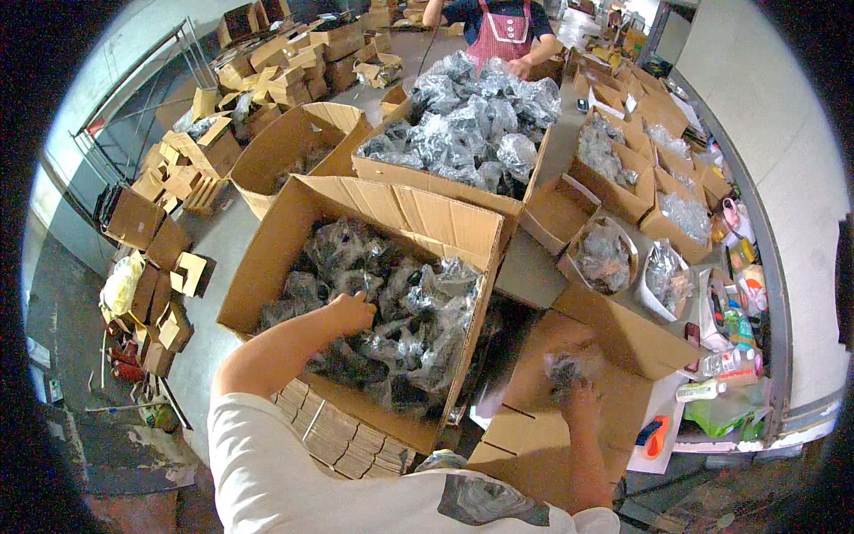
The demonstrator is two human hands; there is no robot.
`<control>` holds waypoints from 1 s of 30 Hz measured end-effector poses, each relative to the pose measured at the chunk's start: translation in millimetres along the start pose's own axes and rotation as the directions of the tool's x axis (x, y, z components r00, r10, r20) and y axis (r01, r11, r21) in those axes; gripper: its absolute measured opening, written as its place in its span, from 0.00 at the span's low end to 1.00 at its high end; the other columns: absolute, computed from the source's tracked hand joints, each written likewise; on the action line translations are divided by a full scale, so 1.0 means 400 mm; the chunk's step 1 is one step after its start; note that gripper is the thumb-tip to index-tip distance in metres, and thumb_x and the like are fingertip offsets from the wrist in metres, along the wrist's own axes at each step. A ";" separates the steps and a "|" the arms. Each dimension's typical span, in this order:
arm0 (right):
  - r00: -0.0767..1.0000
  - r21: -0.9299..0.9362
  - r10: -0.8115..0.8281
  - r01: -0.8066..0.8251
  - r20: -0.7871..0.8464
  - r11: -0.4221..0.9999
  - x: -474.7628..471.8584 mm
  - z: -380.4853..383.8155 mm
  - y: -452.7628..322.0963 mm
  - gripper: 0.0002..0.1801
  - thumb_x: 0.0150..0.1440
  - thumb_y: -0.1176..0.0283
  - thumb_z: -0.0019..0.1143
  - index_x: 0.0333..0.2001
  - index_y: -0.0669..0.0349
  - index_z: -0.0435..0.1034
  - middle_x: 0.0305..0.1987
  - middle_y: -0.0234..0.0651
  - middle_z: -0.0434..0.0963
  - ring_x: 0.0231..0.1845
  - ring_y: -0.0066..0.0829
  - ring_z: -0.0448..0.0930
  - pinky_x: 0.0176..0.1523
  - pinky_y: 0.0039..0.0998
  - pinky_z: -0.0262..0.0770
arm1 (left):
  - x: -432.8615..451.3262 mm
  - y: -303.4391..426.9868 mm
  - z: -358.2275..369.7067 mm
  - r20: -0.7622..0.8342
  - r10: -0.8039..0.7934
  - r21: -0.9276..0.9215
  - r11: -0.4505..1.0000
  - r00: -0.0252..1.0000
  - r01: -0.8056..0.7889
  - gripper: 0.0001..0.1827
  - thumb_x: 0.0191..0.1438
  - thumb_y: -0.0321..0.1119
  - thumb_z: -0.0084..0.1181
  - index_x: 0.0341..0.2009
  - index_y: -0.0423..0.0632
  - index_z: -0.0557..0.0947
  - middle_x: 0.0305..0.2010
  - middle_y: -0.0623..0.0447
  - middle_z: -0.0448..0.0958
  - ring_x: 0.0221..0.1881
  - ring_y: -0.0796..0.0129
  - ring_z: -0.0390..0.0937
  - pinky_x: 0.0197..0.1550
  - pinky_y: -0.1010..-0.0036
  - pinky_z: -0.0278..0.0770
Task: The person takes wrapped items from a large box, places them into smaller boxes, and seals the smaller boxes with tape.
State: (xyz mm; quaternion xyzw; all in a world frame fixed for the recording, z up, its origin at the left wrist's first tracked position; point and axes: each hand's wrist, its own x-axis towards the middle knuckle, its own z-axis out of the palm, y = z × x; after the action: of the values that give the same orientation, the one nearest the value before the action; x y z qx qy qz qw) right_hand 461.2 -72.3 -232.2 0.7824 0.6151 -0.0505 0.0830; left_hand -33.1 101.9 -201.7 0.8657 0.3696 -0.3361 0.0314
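A large open cardboard box (pixel 400 200) in front of me holds many clear plastic bags with dark contents (pixel 413 334). My left hand (pixel 353 314) reaches into it over the bags, its fingers curled at a bag; whether it grips one I cannot tell. At the right, my right hand (pixel 584 394) is blurred over another open cardboard box (pixel 520 434), at a small clear plastic bag with something dark in it (pixel 562 367). The fingers meet the bag's near side, but a firm hold cannot be made out.
Beyond stands a box heaped with bagged items (pixel 480 133), a person in a checked apron (pixel 504 33) behind it. Smaller boxes of bags (pixel 604 257) line the right, near bottles (pixel 700 390) and an orange-handled tool (pixel 657 437). Flattened cardboard (pixel 347 434) lies below the large box.
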 end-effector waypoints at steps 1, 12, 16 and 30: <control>1.000 0.006 0.014 -0.013 -0.020 1.000 0.010 -0.018 -0.014 0.24 0.44 0.61 0.60 0.47 0.51 0.67 0.56 0.37 0.65 0.58 0.41 0.63 0.55 0.53 0.60 | 0.029 -0.003 -0.031 0.137 0.026 -0.035 0.999 0.990 -0.021 0.11 0.48 0.34 0.53 0.38 0.53 0.82 0.52 0.54 0.69 0.56 0.52 0.65 0.45 0.55 0.73; 0.953 0.450 -0.048 0.186 -0.300 0.873 -0.029 -0.060 -0.012 0.14 0.44 0.71 0.58 0.37 0.61 0.71 0.43 0.47 0.70 0.48 0.47 0.67 0.51 0.40 0.64 | -0.130 -0.170 -0.072 -0.434 0.107 -0.388 0.874 0.895 -0.293 0.17 0.46 0.39 0.57 0.34 0.37 0.78 0.44 0.41 0.73 0.44 0.50 0.72 0.44 0.61 0.71; 0.931 0.812 -0.169 0.364 -0.323 0.456 -0.050 -0.160 -0.117 0.18 0.45 0.73 0.60 0.42 0.65 0.69 0.42 0.46 0.74 0.44 0.43 0.74 0.49 0.36 0.69 | -0.337 -0.030 -0.367 -0.667 -0.095 -0.593 0.668 0.739 -0.449 0.19 0.35 0.24 0.57 0.38 0.37 0.77 0.43 0.41 0.73 0.43 0.48 0.72 0.45 0.64 0.70; 0.833 0.540 -0.552 -0.446 -0.042 -0.714 -0.257 -0.245 -0.169 0.29 0.51 0.57 0.56 0.52 0.62 0.63 0.47 0.38 0.73 0.49 0.33 0.73 0.53 0.33 0.66 | -0.271 0.517 -0.477 -0.845 0.384 -0.470 -0.201 0.373 -0.860 0.11 0.49 0.37 0.57 0.27 0.41 0.81 0.52 0.42 0.66 0.57 0.47 0.61 0.60 0.54 0.53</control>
State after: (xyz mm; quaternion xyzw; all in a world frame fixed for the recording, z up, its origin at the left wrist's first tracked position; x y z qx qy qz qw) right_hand 369.0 -136.1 -122.2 0.2073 0.1718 -0.8000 -0.5362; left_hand 155.7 -57.3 -29.0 0.7610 -0.0302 0.2072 0.6140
